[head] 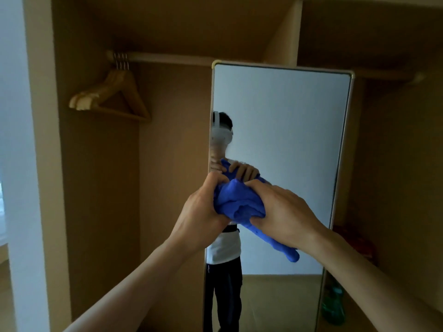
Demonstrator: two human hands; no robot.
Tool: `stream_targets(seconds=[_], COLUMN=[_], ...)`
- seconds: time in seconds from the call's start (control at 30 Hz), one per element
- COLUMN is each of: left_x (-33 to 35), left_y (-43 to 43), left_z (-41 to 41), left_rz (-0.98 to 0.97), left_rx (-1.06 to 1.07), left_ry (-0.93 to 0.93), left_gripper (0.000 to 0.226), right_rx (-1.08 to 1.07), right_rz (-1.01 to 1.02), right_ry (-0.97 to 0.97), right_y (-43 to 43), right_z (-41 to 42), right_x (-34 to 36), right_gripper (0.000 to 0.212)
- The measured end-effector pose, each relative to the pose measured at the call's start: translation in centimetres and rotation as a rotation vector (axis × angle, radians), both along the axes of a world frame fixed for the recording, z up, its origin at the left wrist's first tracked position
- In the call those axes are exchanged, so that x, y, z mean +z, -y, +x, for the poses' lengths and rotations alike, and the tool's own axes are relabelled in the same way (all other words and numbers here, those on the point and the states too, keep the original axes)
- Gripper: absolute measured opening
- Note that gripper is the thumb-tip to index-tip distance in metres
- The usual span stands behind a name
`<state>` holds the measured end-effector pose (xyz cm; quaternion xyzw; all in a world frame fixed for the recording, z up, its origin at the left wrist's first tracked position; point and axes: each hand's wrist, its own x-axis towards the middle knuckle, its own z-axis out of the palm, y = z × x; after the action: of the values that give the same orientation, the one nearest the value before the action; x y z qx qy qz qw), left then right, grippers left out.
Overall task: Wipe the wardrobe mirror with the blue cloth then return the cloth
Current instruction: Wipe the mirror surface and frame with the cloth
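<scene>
I have the blue cloth (pixel 237 202) bunched into a wad between both hands, held up in front of the wardrobe mirror (pixel 282 116) near its left edge, about mid-height; the left hand (pixel 203 207) grips the wad from the left, its fingers (pixel 215 180) curled into the folds; the right hand (pixel 285 212) clamps it from the right, fingers (pixel 254 185) wrapped over the top, with a loose tail hanging below that wrist; I cannot tell whether the cloth presses on the glass or sits just short of it, since its reflection lies right against it. My worry is that so tight a ball would meet the glass on a small patch only, so strokes could streak and miss the upper panel and corners; the dangling tail could drag or slip free if one hand lets go; pushing hard so close to the edge might rock the mirror, or carry the wad off the frame toward the wooden hangers (pixel 112 97) at left.
</scene>
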<state>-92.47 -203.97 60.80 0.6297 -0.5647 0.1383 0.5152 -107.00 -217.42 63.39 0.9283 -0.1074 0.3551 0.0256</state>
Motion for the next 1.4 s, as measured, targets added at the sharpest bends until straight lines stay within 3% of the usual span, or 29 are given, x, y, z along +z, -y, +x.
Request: stream_targets(seconds=[0.17,0.33,0.5,0.83,1.13,1.27,1.4], left_x=[2.9,5.9,9.3,15.9,20.8,21.6,20.2], left_y=[-1.0,-1.0,0.0,3.9,6.2,7.1,8.0], left_z=[-0.1,0.6,2.1,4.9,6.6,7.3,7.7], left_rz=[-0.064,-0.137,-0.221,-0.221,-0.199,-0.217,-0.282], left_rx=[0.003,0.069,0.161,0.128,0.121,0.122,0.122], left_ry=[0.105,0.256,0.371,0.078,0.127,0.152,0.062], left_gripper=[0.066,0.051,0.055,0.08,0.093,0.086,0.074], right_rx=[-0.041,-0.11,-0.155,-0.15,-0.23,-0.268,-0.294], right_rz=[-0.201,-0.365,-0.537,-0.715,-0.896,-0.839,-0.792], right_ry=[0.107,0.138,0.191,0.385,0.477,0.472,0.407], right_y=[-1.8,-2.1,-1.1,2.1,5.0,6.0,6.4], right_z=[0.3,0.9,2.4,5.7,8.1,9.2,10.2], right_x=[2.9,6.0,9.7,16.6,20.9,21.3,20.8], right_gripper=[0.043,0.039,0.045,0.064,0.057,0.063,0.065])
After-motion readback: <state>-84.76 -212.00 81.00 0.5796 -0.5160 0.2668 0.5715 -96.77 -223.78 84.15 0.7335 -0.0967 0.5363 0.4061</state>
